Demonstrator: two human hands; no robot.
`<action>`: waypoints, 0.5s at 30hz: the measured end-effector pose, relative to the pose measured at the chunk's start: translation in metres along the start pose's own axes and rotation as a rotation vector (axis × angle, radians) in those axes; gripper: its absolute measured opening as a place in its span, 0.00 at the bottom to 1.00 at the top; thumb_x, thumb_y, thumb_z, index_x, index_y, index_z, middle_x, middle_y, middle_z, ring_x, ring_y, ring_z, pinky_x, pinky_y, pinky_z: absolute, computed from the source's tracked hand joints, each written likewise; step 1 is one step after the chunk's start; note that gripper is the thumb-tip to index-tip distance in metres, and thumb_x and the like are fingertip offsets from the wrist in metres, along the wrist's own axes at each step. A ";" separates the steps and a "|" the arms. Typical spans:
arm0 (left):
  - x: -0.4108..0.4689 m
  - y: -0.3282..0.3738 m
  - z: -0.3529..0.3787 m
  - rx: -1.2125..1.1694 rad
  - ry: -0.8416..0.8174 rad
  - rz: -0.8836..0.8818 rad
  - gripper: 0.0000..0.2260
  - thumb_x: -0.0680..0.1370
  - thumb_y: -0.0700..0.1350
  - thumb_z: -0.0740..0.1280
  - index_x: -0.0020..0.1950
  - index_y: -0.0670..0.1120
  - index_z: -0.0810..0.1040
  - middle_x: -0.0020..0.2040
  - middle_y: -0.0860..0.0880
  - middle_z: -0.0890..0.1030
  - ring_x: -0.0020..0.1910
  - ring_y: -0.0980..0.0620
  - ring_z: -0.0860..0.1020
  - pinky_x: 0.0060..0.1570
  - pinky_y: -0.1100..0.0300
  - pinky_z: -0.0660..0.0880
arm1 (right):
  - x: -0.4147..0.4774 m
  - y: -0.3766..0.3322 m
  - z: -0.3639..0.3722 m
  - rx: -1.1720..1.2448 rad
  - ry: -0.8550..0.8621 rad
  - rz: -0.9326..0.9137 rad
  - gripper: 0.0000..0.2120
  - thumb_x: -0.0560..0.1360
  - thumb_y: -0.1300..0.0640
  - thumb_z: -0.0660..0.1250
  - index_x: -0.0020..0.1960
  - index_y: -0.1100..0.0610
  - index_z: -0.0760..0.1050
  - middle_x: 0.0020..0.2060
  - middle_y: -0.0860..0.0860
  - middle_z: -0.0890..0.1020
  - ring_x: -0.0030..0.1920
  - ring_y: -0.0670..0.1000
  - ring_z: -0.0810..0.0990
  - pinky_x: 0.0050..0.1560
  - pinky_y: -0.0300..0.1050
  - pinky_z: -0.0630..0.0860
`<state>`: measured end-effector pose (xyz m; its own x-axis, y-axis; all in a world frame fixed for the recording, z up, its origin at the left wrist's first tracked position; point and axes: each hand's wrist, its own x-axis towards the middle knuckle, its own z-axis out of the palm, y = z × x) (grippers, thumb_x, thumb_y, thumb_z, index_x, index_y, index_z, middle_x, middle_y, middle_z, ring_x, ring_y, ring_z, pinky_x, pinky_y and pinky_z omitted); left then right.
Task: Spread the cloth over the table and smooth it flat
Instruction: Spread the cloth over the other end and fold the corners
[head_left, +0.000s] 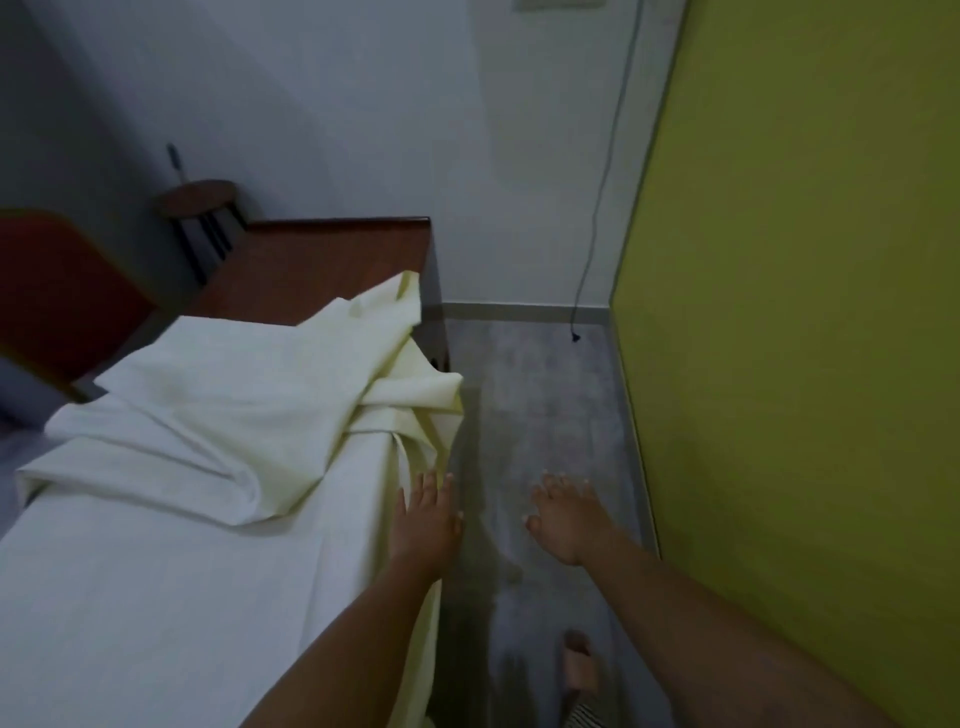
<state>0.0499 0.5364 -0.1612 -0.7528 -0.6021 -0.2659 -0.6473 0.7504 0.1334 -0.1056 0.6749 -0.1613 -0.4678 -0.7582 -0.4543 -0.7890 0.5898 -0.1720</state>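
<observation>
The left hand (427, 517) is lying flat, fingers spread, against the cloth (218, 415) at the table (332, 260) edge — likely steadying it; the bunched part is sitting just beyond its fingertips; the right hand (563, 517) is hovering wide, empty.

I can read no writing, label, brand, number or sign anywhere in front of me.
</observation>
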 end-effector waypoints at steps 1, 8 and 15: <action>0.014 0.001 -0.007 -0.008 0.005 -0.026 0.26 0.83 0.52 0.50 0.79 0.46 0.47 0.79 0.43 0.45 0.78 0.45 0.43 0.75 0.46 0.43 | 0.018 0.002 -0.011 -0.006 0.002 -0.029 0.30 0.81 0.44 0.49 0.78 0.56 0.49 0.78 0.56 0.48 0.77 0.58 0.47 0.74 0.60 0.45; 0.087 0.000 -0.041 0.034 0.145 -0.193 0.27 0.82 0.53 0.51 0.79 0.47 0.47 0.79 0.44 0.45 0.78 0.45 0.44 0.74 0.44 0.42 | 0.110 0.004 -0.085 -0.039 0.047 -0.165 0.30 0.81 0.43 0.47 0.78 0.56 0.47 0.78 0.55 0.47 0.77 0.58 0.46 0.74 0.60 0.43; 0.086 -0.051 -0.046 -0.048 0.233 -0.546 0.28 0.82 0.53 0.50 0.79 0.45 0.45 0.79 0.44 0.45 0.78 0.46 0.44 0.74 0.44 0.41 | 0.174 -0.059 -0.126 -0.128 0.079 -0.426 0.29 0.82 0.44 0.47 0.78 0.57 0.47 0.78 0.54 0.47 0.77 0.58 0.45 0.74 0.60 0.43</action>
<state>0.0131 0.4337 -0.1473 -0.3127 -0.9453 -0.0927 -0.9487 0.3059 0.0803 -0.1911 0.4733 -0.1200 -0.1152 -0.9478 -0.2972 -0.9584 0.1847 -0.2174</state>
